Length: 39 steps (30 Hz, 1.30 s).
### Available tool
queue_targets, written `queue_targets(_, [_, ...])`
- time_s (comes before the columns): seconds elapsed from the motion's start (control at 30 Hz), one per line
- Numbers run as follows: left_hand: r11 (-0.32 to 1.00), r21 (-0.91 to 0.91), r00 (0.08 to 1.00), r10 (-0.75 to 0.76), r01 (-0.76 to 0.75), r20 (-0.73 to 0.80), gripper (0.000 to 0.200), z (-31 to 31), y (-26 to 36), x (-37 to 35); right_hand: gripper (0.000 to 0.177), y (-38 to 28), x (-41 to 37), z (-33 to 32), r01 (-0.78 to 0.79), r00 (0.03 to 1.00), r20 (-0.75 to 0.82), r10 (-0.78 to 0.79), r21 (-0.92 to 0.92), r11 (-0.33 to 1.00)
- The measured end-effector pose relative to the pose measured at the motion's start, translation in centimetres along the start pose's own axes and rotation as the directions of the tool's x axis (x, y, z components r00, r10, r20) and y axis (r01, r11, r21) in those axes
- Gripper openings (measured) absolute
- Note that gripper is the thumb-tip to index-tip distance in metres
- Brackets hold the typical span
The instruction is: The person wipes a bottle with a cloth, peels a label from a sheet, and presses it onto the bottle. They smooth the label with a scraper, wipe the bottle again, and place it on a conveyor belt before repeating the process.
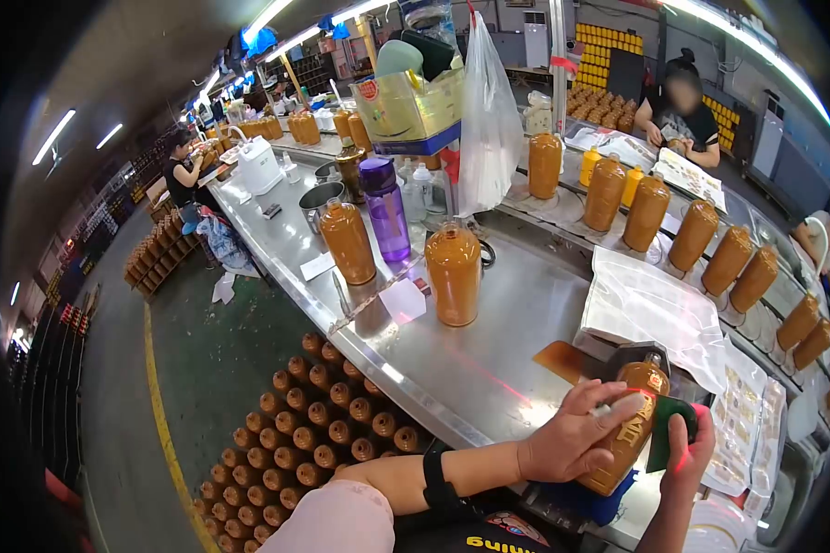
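A brown glazed bottle [638,426] with raised gold characters and a small red mark leans tilted in front of me, on a dark support. My left hand [576,433] lies across its left side, fingers spread and touching the surface near the characters. One finger wears a pale cover. Held at the bottle's right edge by my right hand [690,447] is a thin green scraper [666,429], with the thumb pressed on its face. A red laser line falls across the bottle and table. Blue cloth [586,502] shows under the bottle's base.
Two brown bottles [453,275] stand on the metal table [415,355] near a purple drink bottle [385,210]. White sheets [650,309] and printed decal sheets [742,415] lie on the right. More bottles [698,235] line the rack. Several floor bottles [304,433] stand left. A co-worker [681,111] sits opposite.
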<state>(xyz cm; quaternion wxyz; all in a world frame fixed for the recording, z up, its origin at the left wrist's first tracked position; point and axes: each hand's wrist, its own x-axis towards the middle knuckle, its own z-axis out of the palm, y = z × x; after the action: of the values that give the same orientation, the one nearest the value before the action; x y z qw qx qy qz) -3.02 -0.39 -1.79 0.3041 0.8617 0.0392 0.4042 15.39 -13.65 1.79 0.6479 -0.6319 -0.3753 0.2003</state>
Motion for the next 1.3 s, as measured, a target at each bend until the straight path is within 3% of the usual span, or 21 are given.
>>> queue_targets(0.13, [0.999, 0.04, 0.999, 0.014, -0.016, 0.05, 0.066, 0.1, 0.2, -0.2, 0.013, 2.5, -0.3, 0.7, -0.09, 0.994, -0.039, 0.099, 0.189, 0.978])
queue_targets(0.17, [0.999, 0.048, 0.999, 0.012, -0.015, 0.051, 0.066, 0.3, 0.0, -0.5, 0.01, 2.6, -0.1, 0.4, -0.016, 0.99, -0.138, 0.028, 0.086, 0.996])
queue_targets(0.2, [0.998, 0.054, 0.999, 0.01, -0.013, 0.053, 0.066, 0.3, -0.1, -0.6, 0.007, 2.6, 0.6, 0.1, 0.121, 0.97, -0.194, -0.145, -0.126, 0.985])
queue_targets(0.27, [0.999, 0.054, 1.0, -0.009, 0.008, 0.019, 0.064, 0.4, -0.2, -0.9, 0.01, 2.3, 0.0, -0.4, 0.378, 0.885, -0.073, -0.461, -0.467, 0.799])
queue_targets(0.33, [0.998, 0.05, 0.999, -0.027, 0.028, -0.024, 0.064, 0.7, -0.1, -1.2, 0.021, -0.7, -1.6, 1.1, 0.595, 0.774, 0.209, -0.598, -0.565, 0.572])
queue_targets(0.37, [0.994, 0.101, 0.999, -0.03, 0.034, -0.042, 0.063, 0.9, -0.3, -1.4, 0.027, -1.7, -2.3, 1.2, 0.647, 0.756, 0.299, -0.583, -0.475, 0.596])
queue_targets(0.4, [0.99, 0.133, 0.998, -0.032, 0.039, -0.051, 0.062, 1.1, -0.4, -1.7, 0.026, -2.5, -2.4, 1.0, 0.642, 0.765, 0.375, -0.524, -0.366, 0.674])
queue_targets(0.43, [0.994, 0.11, 0.995, -0.012, 0.022, -0.095, 0.06, 1.1, -0.6, -2.0, 0.02, -1.8, -2.3, 0.1, 0.495, 0.844, 0.368, -0.389, -0.259, 0.829])
queue_targets(0.5, [0.992, 0.123, 1.0, 0.006, -0.002, -0.029, 0.063, -0.3, 0.0, -1.7, 0.016, -1.1, -2.2, 0.1, 0.084, 0.994, 0.093, -0.061, -0.266, 0.96])
queue_targets(0.53, [0.977, 0.211, 0.998, 0.02, -0.031, 0.056, 0.067, -0.7, -0.4, -2.3, 0.019, -0.3, -2.2, 0.6, -0.099, 0.994, -0.039, 0.1, 0.034, 0.994])
queue_targets(0.57, [0.978, 0.2, 0.992, 0.038, -0.063, 0.123, 0.069, -1.4, 0.1, -2.1, 0.019, 0.8, -2.2, 0.5, -0.104, 0.99, -0.079, 0.118, 0.162, 0.981])
queue_targets(0.6, [0.983, 0.161, 0.982, 0.062, -0.091, 0.181, 0.07, -1.6, -0.2, -2.3, 0.019, 0.9, -2.6, 0.3, -0.154, 0.981, -0.093, 0.172, 0.173, 0.973])
queue_targets(0.63, [0.991, 0.066, 0.991, 0.113, -0.117, 0.071, 0.061, -1.4, 0.5, -1.7, 0.017, 1.3, -2.6, 0.7, -0.129, 0.982, -0.109, 0.156, 0.223, 0.966])
queue_targets(0.73, [0.972, 0.108, 0.959, 0.18, -0.207, 0.219, 0.058, -2.1, 0.9, -1.3, 0.016, 1.7, -2.4, 0.7, -0.206, 0.967, -0.07, 0.243, 0.338, 0.918])
queue_targets(0.93, [0.927, 0.132, 0.894, 0.289, -0.35, 0.342, 0.053, -3.2, 0.5, 2.3, 0.018, 1.9, -2.0, 0.8, -0.188, 0.974, -0.061, 0.217, 0.306, 0.933])
queue_targets(1.1, [0.933, 0.129, 0.912, 0.287, -0.335, 0.294, 0.051, -1.8, -1.5, 4.5, 0.019, 2.6, -2.1, 0.8, -0.156, 0.982, -0.068, 0.178, 0.254, 0.955])
queue_targets(1.3, [0.803, 0.27, 0.822, 0.412, -0.532, 0.393, 0.046, -2.5, 0.0, 5.0, 0.019, 2.3, -2.1, 0.6, -0.186, 0.977, -0.053, 0.204, 0.245, 0.952])
